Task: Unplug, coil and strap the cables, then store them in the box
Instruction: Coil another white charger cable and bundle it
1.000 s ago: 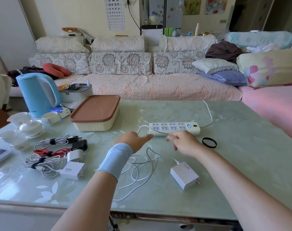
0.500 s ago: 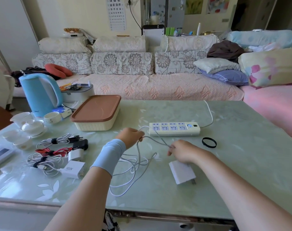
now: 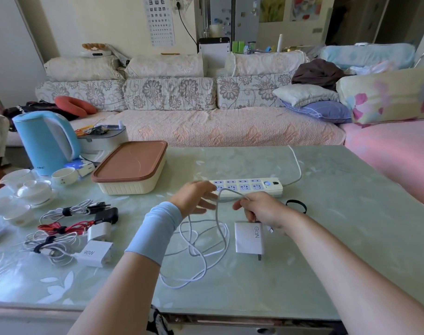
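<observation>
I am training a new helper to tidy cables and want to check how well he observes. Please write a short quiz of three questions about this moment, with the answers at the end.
1. True or false: the box stands open, with its lid off.
2. What does the right hand pinch?
3. How many strapped cable bundles lie on the left part of the table? A. one B. three C. five

Key
1. False: the brown lid is on the box.
2. The white cable, whose loose loops lie beside the charger.
3. B
</observation>
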`<state>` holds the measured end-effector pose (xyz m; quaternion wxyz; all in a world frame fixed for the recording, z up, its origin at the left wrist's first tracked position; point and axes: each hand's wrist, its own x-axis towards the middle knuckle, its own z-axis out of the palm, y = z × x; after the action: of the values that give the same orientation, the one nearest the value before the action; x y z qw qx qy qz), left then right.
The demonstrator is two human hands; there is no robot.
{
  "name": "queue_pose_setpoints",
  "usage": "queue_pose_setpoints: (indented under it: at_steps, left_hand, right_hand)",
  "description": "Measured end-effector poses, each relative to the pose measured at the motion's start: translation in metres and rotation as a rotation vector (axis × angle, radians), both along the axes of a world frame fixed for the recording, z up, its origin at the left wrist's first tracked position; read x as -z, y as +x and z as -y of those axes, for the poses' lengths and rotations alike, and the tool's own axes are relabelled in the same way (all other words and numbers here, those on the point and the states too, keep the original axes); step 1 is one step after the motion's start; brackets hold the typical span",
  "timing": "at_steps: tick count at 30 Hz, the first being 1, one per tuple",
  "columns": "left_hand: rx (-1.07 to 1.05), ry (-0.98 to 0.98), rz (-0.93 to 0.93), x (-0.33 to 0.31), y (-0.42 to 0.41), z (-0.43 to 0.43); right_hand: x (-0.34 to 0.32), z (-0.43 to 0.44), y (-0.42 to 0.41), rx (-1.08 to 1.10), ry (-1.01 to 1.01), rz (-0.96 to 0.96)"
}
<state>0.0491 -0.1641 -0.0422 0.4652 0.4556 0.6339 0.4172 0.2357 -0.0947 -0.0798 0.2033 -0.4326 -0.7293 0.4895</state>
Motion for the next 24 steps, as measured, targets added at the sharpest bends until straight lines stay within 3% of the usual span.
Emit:
queue_pose_setpoints:
  at_steps: [4,10,15,24]
  left_hand:
    - [0.209,-0.124,-0.112,0.006,0.001,0.003]
    - [0.201,-0.047,0.19,0.005,-0.01,0.002]
    - [0.172,-0.099,0.428,0.001,-0.033,0.012]
    - [0.059,0.055,0.774,-0.005,-0.013,0.0]
  right_hand:
    - [-0.004,-0.004,0.003,0.083,-0.118,-0.164]
    - [-0.014,-0.011,0.012,0.078,-0.313,-0.389]
    - [-0.03,-0.013,0.026,0.14,-0.541,-0.642]
    - [-0.029,-0.01,0.03,-0.012,-0.495,-0.615]
